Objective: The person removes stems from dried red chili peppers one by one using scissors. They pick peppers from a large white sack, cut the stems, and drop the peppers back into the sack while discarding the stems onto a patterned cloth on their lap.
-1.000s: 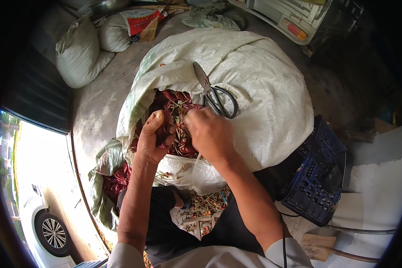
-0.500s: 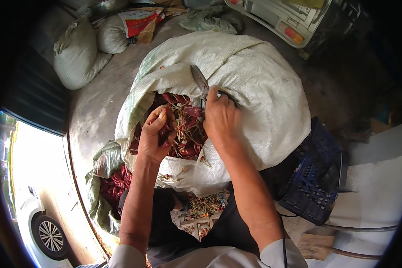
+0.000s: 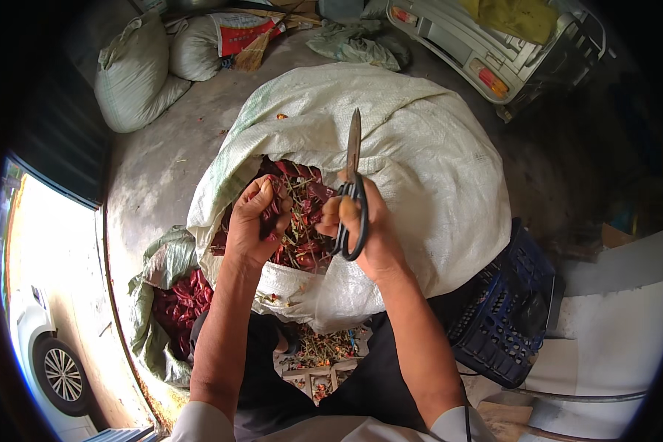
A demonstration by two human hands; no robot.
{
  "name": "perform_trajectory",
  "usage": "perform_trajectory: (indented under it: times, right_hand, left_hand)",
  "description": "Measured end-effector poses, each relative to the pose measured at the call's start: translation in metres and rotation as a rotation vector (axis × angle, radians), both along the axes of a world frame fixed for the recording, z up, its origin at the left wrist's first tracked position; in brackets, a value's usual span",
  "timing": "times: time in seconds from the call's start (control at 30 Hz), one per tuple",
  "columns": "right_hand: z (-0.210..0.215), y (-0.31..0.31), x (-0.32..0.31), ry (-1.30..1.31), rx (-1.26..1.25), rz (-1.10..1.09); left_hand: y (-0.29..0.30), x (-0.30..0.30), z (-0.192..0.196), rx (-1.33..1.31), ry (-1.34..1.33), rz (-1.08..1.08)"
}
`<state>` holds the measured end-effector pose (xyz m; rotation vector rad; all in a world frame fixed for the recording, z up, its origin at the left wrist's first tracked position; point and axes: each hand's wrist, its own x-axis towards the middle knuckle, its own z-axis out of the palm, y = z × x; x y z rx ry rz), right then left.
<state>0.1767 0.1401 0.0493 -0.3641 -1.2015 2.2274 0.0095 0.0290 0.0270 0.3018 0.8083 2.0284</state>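
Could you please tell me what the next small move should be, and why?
I would probably swing the scissors in the right hand toward the left hand. The left hand grips some dark red pods, while the blades point forward, away from them. Both hands are close together over the white sack, so a short turn should do.

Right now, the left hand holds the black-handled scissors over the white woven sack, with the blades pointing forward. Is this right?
The side is wrong: the head view shows the right hand, not the left hand, holding the black-handled scissors over the white woven sack, with the blades pointing forward.
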Motion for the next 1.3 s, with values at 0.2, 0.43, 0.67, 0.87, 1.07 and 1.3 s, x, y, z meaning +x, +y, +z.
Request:
perform_trajectory:
  times: [0.2,0.43,0.67,0.87,1.07,1.3]
  right_hand:
    - [0.000,-0.007,-0.001,-0.334,0.689,-0.051]
    - [0.006,-0.017,0.002,-0.475,1.159,-0.211]
    - [0.012,-0.017,0.001,-0.610,1.367,-0.137]
    - [0.013,-0.015,0.002,-0.662,1.482,-0.092]
    - [0.020,-0.017,0.005,-0.700,1.476,0.016]
    - [0.011,-0.021,0.006,-0.758,1.472,0.024]
  left_hand:
    - [0.000,-0.001,-0.001,-0.025,0.013,-0.004]
    - [0.000,-0.003,-0.001,0.036,0.025,-0.015]
    - [-0.002,0.001,0.003,-0.055,0.055,0.046]
    - [-0.011,-0.003,0.002,-0.124,0.095,0.035]
    - [-0.020,-0.009,-0.001,-0.152,-0.006,0.020]
    - [-0.018,-0.008,0.007,-0.202,0.046,0.041]
